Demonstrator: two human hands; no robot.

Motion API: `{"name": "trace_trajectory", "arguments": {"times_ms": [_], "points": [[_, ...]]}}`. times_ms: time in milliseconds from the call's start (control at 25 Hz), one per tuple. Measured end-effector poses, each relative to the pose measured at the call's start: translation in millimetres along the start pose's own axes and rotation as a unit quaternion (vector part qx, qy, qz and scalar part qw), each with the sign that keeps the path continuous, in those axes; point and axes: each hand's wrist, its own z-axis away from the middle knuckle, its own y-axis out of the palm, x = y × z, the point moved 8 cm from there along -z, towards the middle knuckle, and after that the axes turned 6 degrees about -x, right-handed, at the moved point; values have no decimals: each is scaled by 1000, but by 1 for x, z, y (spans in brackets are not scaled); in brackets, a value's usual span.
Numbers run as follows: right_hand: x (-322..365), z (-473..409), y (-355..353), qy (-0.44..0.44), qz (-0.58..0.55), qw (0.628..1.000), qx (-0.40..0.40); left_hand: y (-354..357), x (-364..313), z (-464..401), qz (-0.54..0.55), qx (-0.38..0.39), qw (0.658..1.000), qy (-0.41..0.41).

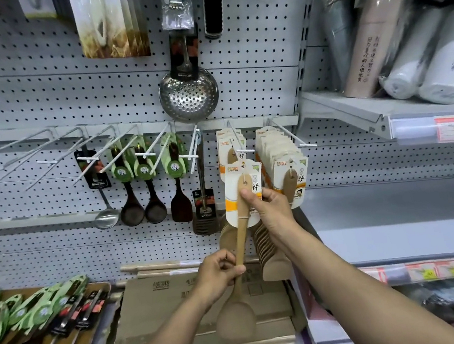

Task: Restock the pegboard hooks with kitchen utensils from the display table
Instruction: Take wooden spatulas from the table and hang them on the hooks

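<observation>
A light wooden spatula (240,241) with a white and orange card at its top hangs upright in front of the pegboard (42,102). My left hand (217,274) grips its handle low down. My right hand (269,209) pinches the card and handle top, just below the white-tipped hook (241,147) that carries more of the same carded spatulas. To the right, another hook (292,136) holds a thick row of carded spatulas (284,165).
Left of these hang dark wooden spoons with green cards (147,181), a steel ladle (106,216), a slotted turner (204,202) and a skimmer (188,91). Several hooks far left are bare. A tray (100,288) of utensils and cardboard boxes (155,301) lie below.
</observation>
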Motion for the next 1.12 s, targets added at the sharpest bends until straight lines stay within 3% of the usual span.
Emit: {"name": "trace_trajectory", "arguments": {"times_ms": [560,1120], "points": [[-21,-112,23,1,83,994,-76,-13,-6,-121,-42,-18,999,-5],[-40,-119,21,46,106,985,-131,-8,4,-166,-109,-14,993,34]]}}
